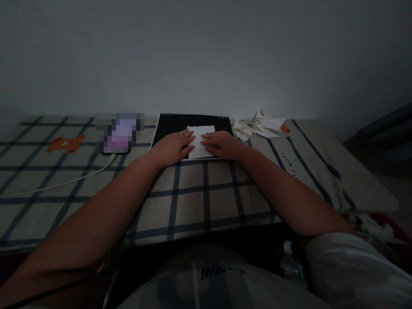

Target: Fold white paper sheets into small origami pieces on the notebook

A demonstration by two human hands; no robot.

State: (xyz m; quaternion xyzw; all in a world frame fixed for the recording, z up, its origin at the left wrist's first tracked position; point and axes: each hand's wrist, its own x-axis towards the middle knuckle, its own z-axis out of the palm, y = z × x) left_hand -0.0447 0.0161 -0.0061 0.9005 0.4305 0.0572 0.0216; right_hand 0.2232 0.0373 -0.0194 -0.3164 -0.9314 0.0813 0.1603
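Observation:
A white sheet of paper (202,138) lies on a black board (175,125) at the far side of a checked cloth surface. My left hand (174,146) rests flat on the paper's left edge, fingers pressed down on it. On the paper's right edge lies my right hand (222,144), palm down, fingertips touching the sheet. Both hands press the paper rather than grip it.
A pile of crumpled paper scraps (259,125) sits right of the board. A phone (119,136) lies to the left with a white cable (61,182) trailing off it. The checked cloth (199,195) bears an orange bear print (66,143). A pale wall stands behind.

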